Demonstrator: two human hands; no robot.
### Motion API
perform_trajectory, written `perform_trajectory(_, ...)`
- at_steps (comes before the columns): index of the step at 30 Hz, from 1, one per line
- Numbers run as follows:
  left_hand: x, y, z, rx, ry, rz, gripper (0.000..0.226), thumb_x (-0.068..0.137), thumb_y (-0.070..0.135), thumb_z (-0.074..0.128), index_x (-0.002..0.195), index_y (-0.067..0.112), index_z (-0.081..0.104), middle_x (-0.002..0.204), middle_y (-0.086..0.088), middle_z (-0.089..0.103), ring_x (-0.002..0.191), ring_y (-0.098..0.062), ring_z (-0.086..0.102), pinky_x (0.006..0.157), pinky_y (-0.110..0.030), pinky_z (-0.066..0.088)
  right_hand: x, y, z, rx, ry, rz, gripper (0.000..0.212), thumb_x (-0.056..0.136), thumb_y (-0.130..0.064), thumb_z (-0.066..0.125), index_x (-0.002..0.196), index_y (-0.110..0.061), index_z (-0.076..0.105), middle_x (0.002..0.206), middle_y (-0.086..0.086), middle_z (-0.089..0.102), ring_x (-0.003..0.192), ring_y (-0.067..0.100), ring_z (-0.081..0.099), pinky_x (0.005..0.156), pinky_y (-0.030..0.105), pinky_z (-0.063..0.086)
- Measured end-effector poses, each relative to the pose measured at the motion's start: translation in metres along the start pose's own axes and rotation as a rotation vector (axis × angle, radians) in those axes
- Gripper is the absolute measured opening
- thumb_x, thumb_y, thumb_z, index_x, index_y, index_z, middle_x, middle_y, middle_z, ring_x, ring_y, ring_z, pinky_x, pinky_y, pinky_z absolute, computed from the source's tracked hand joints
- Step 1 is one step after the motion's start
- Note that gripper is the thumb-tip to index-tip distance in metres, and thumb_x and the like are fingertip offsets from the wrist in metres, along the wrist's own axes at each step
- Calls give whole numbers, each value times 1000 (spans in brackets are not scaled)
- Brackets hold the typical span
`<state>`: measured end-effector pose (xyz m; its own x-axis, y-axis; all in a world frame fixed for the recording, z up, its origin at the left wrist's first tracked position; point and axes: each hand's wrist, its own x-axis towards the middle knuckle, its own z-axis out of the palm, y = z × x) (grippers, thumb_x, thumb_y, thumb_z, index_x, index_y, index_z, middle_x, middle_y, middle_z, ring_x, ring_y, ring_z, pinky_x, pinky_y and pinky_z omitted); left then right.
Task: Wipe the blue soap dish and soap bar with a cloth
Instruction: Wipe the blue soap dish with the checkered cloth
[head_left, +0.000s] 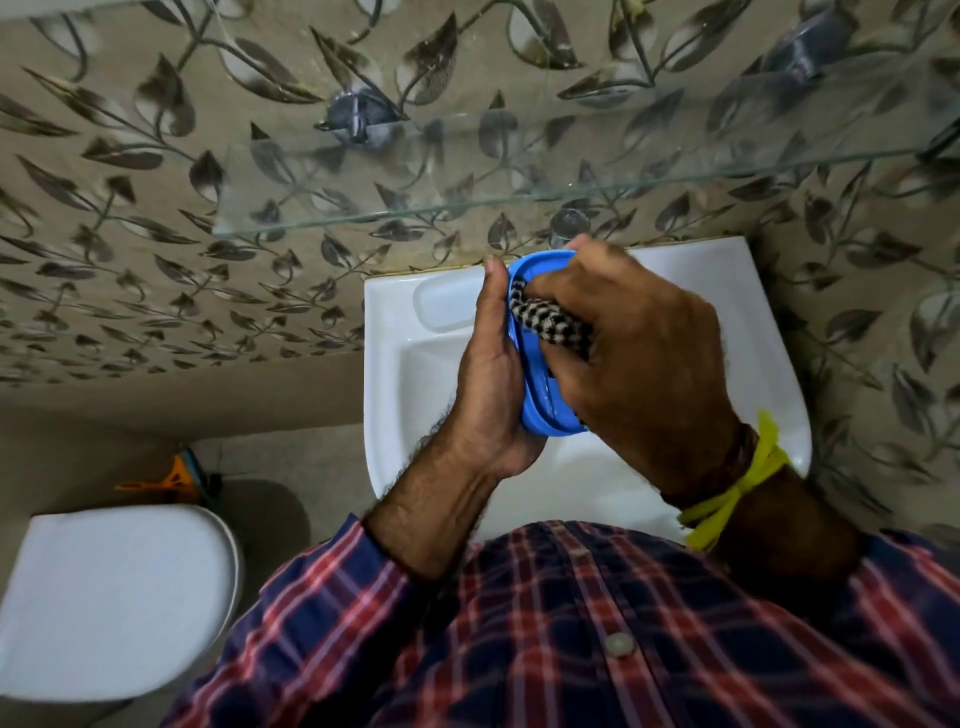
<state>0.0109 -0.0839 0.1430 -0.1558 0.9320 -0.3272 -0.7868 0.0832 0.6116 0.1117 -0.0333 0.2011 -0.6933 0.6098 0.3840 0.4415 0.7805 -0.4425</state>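
Observation:
A blue oval soap dish (540, 387) stands on its edge above the white washbasin (395, 364). My left hand (491, 374) holds it from the left, thumb up along its rim, the other fingers hidden behind it. My right hand (639, 353) grips a black-and-white checked cloth (550, 322) and presses it into the hollow of the dish. No soap bar shows anywhere in view.
A glass shelf (467, 202) juts from the leaf-patterned tiled wall just above the basin. A white toilet with its lid down (114, 597) stands at the lower left, and an orange brush (176, 478) lies on the floor behind it.

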Motion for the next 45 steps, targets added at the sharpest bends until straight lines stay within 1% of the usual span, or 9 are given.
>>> perform_trajectory(3,1,2,-2,-9,-29,26,71,97,70,31,144,23,55,122,-7,71,114,-21,68,98,-35,55,-10,-1,-1,-16,-45,-69,24,81,-19,58,102,-14,71,106,7,69,79,33,69,59,43,57)
perform_trajectory(8,-1,-3,-2,21,1,-34,69,97,71,30,129,24,69,120,-7,74,112,-22,70,91,-36,58,-2,3,-4,29,-28,9,25,82,-22,56,101,-16,71,104,5,68,85,31,68,63,44,57)
perform_trajectory(13,1,-1,0,67,1,-20,73,98,71,26,150,24,48,125,-7,67,117,-20,64,101,-35,52,-12,1,-9,31,-76,-20,28,79,-23,59,104,-20,72,103,1,69,81,29,70,62,43,57)
perform_trajectory(23,5,6,-2,44,-4,5,83,90,80,31,148,25,50,114,-12,68,103,-24,67,94,-39,54,-18,2,-15,-72,-178,-135,23,72,-12,67,93,-18,74,96,4,69,66,32,68,51,38,55)
perform_trajectory(28,11,12,-4,72,2,54,94,82,87,24,140,22,59,105,-10,70,93,-22,67,89,-40,54,-20,9,-22,-104,-326,-190,30,70,-4,78,94,-22,75,92,4,68,63,30,67,50,25,39)
perform_trajectory(33,11,12,-6,66,-26,51,94,81,86,23,140,22,59,103,-11,70,90,-23,67,88,-40,55,-18,6,-22,-217,-337,-320,26,67,-2,70,89,-16,76,91,9,69,55,34,63,43,35,48)
perform_trajectory(37,14,10,-5,100,6,58,95,80,86,23,140,22,59,105,-11,71,93,-24,67,90,-43,56,-18,10,-24,-272,-325,-245,29,61,-4,80,86,-18,75,90,8,69,53,31,61,44,33,47)
perform_trajectory(41,16,13,-7,102,-7,73,94,80,85,23,141,23,59,104,-8,73,90,-22,69,92,-44,54,-20,10,-16,-301,-309,-280,23,65,-8,60,81,-16,73,84,8,66,49,28,57,44,30,45)
perform_trajectory(45,18,11,-4,117,44,84,92,82,85,19,134,25,65,105,-7,76,94,-23,73,88,-44,58,-12,11,-12,-243,-244,22,23,70,-15,72,91,-24,72,86,0,65,62,23,62,56,23,39)
